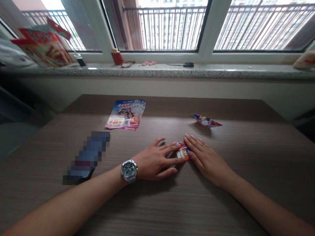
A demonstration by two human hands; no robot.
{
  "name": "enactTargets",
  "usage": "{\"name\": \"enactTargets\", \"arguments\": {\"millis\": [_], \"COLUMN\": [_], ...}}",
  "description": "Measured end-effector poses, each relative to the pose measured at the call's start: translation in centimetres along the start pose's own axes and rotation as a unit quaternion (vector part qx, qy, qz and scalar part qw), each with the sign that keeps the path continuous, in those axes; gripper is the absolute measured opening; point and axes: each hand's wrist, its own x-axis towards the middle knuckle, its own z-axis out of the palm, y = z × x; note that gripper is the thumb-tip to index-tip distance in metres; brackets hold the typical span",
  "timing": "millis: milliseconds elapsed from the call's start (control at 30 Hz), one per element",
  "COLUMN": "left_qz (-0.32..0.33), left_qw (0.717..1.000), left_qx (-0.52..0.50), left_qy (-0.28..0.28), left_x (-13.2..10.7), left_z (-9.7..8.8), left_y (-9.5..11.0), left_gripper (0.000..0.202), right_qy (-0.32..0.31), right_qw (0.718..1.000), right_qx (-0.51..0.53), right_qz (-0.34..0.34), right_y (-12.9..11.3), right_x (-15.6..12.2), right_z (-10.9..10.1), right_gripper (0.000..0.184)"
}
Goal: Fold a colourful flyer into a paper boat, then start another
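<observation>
A small folded piece of colourful printed paper (182, 151) lies flat on the wooden table (154, 207). My left hand (156, 161), with a silver watch (129, 170) on its wrist, rests fingertips on the paper's left and lower part, fingers spread. From the other side my right hand (207, 159) lies flat, its fingers stretched over the paper's right edge. Part of the paper is hidden under the fingers. Beyond my right hand sits a folded paper boat (206, 121) in similar print.
A stack of printed flyers (126, 114) lies at the back left. Nearer is a pixelated, phone-like dark object (89, 157) beside my left forearm. On the stone sill (154, 70) are scissors (187, 65), a red container (117, 57) and a red food bag (46, 47).
</observation>
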Motion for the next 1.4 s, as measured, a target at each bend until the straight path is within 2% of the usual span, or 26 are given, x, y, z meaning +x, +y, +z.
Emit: {"name": "enactTargets", "arguments": {"millis": [367,667,800,867,1067,1400], "left_qz": [-0.014,-0.132,-0.155,-0.143,-0.043,-0.068], "left_qw": [0.999,0.987,0.984,0.986,0.998,0.997], "left_qx": [0.026,0.059,0.061,0.059,0.021,0.007], "left_qy": [0.039,0.070,0.065,0.066,0.048,0.032], "left_x": [-0.1,-0.2,-0.1,-0.1,0.1,0.0], "left_z": [-0.2,0.3,0.6,0.6,0.4,0.5], "left_y": [-0.5,-1.1,-1.3,-1.3,-0.6,-0.4], "left_gripper": [0.037,0.041,0.048,0.049,0.049,0.053], "right_qy": [0.020,0.024,0.026,0.019,0.026,0.059], "right_qw": [1.000,0.999,1.000,1.000,1.000,0.997], "right_qx": [0.021,0.022,0.011,0.002,-0.011,-0.008], "right_qz": [0.005,0.014,-0.002,-0.008,-0.013,-0.047], "right_y": [-0.2,-0.1,-0.1,-0.2,-0.3,-0.3], "right_x": [0.0,-0.2,-0.2,-0.2,-0.1,-0.3], "right_z": [-0.3,-0.5,-0.7,-0.8,-0.9,-1.3], "right_gripper": [0.058,0.057,0.056,0.056,0.055,0.046]}}
